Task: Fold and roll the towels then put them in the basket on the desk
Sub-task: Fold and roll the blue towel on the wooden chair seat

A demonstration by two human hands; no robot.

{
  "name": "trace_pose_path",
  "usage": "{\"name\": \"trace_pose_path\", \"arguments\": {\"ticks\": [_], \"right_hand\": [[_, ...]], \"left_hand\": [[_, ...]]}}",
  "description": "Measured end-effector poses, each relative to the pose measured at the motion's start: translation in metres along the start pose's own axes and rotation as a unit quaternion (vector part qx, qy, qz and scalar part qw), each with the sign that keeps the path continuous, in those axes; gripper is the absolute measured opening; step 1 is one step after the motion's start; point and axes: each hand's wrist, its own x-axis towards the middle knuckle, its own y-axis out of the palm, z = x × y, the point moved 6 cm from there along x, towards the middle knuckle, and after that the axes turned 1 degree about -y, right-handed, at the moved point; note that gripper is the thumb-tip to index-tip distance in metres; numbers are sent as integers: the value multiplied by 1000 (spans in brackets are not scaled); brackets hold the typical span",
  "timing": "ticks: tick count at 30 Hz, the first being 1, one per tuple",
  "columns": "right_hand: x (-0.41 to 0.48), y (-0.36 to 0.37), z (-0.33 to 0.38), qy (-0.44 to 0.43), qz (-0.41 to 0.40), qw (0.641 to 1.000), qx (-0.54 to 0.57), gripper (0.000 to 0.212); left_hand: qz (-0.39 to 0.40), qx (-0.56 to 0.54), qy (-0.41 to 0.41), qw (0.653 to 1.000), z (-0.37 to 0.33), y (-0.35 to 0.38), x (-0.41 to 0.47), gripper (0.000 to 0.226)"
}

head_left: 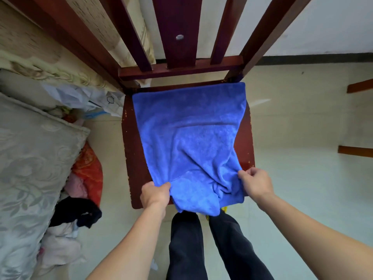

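The left hand (155, 194) has its fingers curled tight round the near left corner of the blue towel (187, 126), pinching a bunch of cloth against the thumb. The right hand (255, 183) pinches the near right corner between thumb and bent fingers. Between the two hands the near edge sags and hangs off the front of the seat, creased and doubled under.

The towel lies spread on the seat of a dark red wooden chair (245, 142), its long axis running from the person toward the chair back. The far edge lies flat and straight just below the back rail, and the far half is smooth. The near half is drawn into folds that fan toward the right hand.

Dark trouser legs (185, 245) stand at the front of the chair on a pale tiled floor (298, 178). To the left is a bed with a patterned grey cover (30, 158), and a heap of clothes (76, 215) lies beside it on the floor.
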Motion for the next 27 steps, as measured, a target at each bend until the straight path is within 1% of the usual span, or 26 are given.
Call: {"name": "trace_pose_path", "arguments": {"ticks": [2, 5, 7, 8, 10, 12, 15, 18, 21, 24, 27], "right_hand": [[1, -13, -13, 22, -3, 998, -54, 25], [-1, -21, -31, 44, 45, 988, -142, 24], [-3, -19, -36, 37, 77, 982, -170, 20], [-3, -19, -32, 25, 81, 980, -179, 17], [1, -20, -16, -11, 66, 982, -174, 15], [7, -24, 11, -52, 36, 989, -137, 15], [23, -28, 56, -106, -6, 990, -90, 16], [41, -30, 98, -154, -39, 983, -93, 33], [56, -28, 127, -177, -53, 978, -99, 41], [62, -22, 135, -177, -63, 973, -135, 34], [63, -21, 135, -169, -77, 975, -120, 18]], "left_hand": [[-18, 26, 6, 999, 7, -13, 0, 6], [-11, 62, 8, 998, 17, -22, 4, 7], [-6, 81, 14, 997, 18, -25, 6, 8], [-4, 83, 17, 996, 15, -26, 8, 9], [-3, 59, 33, 998, 2, -27, 13, 20], [-16, 19, 56, 998, -19, -29, 19, 27], [-24, -25, 89, 995, -58, -33, 30, 25], [-21, -48, 113, 992, -97, -35, 43, 26], [-51, -34, 143, 988, -127, -38, 49, 22], [-72, -28, 155, 985, -138, -37, 54, 32], [-79, -45, 152, 984, -139, -38, 56, 33]]}}
